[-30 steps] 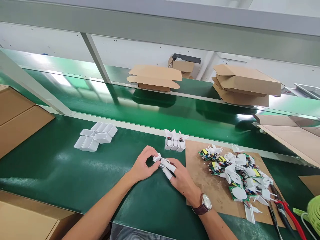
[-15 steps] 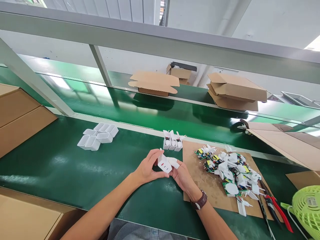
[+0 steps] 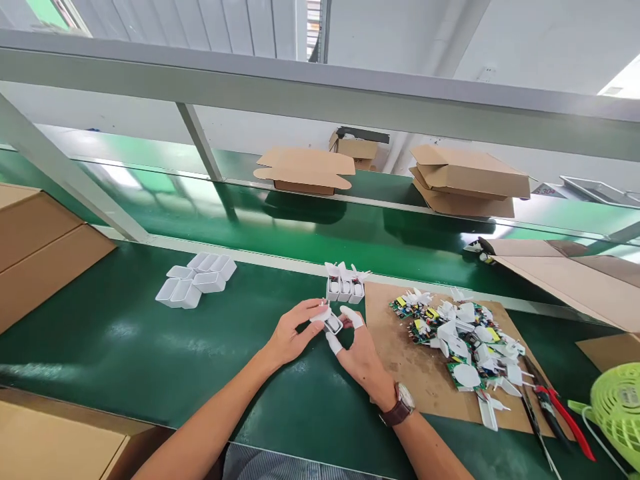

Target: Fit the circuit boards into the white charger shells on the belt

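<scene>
Both hands (image 3: 325,340) on white charger shell (image 3: 331,323) — no legible markings.

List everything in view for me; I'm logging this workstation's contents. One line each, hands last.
small housing: one, white, held between both hands over the green mat.
filled housings: a row of about three, white, upright behind the hands.
empty shells: a cluster, white, on the mat to the left.
circuit boards and plastic parts: a pile, green and white, on the cardboard sheet.
pliers: red handles, at the sheet's right edge.
fan: one, light green, far right.
cardboard boxes: several, brown, on the far shelf and at both sides.
left hand: bare, fingers on the housing.
right hand: white fingertip covers, wristwatch, fingers on the housing.
</scene>
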Tool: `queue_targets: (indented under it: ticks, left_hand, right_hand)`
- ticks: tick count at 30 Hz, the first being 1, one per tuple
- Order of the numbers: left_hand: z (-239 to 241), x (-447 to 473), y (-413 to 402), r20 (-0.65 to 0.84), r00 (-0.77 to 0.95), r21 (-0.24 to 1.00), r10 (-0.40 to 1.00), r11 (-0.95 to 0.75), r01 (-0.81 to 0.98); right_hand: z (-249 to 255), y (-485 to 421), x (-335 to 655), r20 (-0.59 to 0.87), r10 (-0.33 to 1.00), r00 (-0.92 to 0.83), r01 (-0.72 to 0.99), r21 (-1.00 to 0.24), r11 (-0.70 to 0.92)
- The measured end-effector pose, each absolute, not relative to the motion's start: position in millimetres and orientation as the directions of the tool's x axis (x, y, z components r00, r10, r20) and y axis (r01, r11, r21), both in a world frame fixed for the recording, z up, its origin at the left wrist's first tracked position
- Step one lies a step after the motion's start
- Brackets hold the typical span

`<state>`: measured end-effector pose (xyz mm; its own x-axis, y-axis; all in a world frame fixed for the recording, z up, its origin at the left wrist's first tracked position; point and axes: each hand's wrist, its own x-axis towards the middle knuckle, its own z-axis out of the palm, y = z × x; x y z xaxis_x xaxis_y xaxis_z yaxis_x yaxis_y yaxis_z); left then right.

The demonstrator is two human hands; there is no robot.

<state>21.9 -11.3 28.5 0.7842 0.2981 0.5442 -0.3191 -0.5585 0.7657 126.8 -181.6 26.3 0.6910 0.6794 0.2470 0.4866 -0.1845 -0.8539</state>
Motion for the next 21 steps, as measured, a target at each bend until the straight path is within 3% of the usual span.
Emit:
queue_targets:
  ticks: [5,8,16,21]
  left_hand:
    - [26,26,-17,0.650,0.752,0.581,0.110,-0.709,-0.398]
    - [23,26,-23,0.640,0.763,0.552,0.093,-0.746,-0.372]
    - [23,46,18,0.414,0.734,0.823,0.538,-0.565,-0.050]
    - [23,75,35,0.275,0.806,0.895,0.524,-0.445,-0.016]
  right_hand:
    - [16,-182,130,0.161,0.756,0.635,0.453,-0.870,-0.195]
    - [14,-181,129,0.123,0.812,0.571,0.427,-0.889,-0.165]
    - [14,-187,122,0.225,0.842,0.490,0.596,-0.792,-0.135]
    - [18,-191,120,0.274,0.857,0.437,0.694,-0.709,-0.126]
